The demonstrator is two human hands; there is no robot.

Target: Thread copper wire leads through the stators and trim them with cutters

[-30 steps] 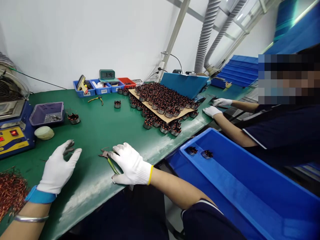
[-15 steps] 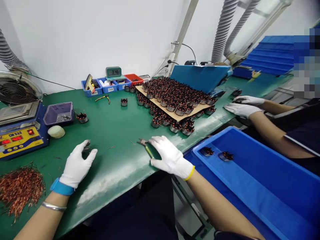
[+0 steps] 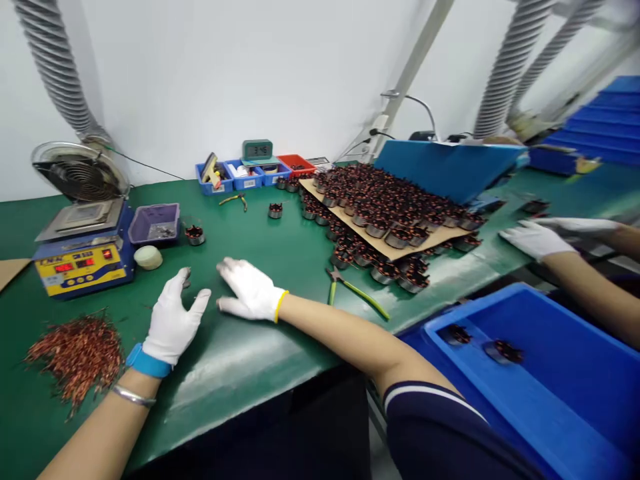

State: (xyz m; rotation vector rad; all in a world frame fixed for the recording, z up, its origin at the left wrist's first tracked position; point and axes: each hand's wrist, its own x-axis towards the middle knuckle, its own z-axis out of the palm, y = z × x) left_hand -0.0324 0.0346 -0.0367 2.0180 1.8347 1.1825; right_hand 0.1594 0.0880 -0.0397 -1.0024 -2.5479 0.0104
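Observation:
My left hand, in a white glove with a blue wristband, rests above the green tabletop with thumb and fingers apart, holding nothing. To its right, my right hand, also gloved, hovers palm down, its fingers stretched out and nothing in them. Cutting pliers with green handles lie with handles spread on the table, right of my right forearm. Beyond my hands, a single motor stator sits beside a purple tray. Left of my left hand is a pile of copper wire clippings.
Many stators stand in layers on cardboard at the right. A blue bin below the table edge holds two stators. A blue-and-yellow electronic unit stands at left. A co-worker's gloved hands are at far right.
My right hand has let go of the green-handled pliers, which now lie spread on the table, and has moved left towards my left hand. The camera view has swung left.

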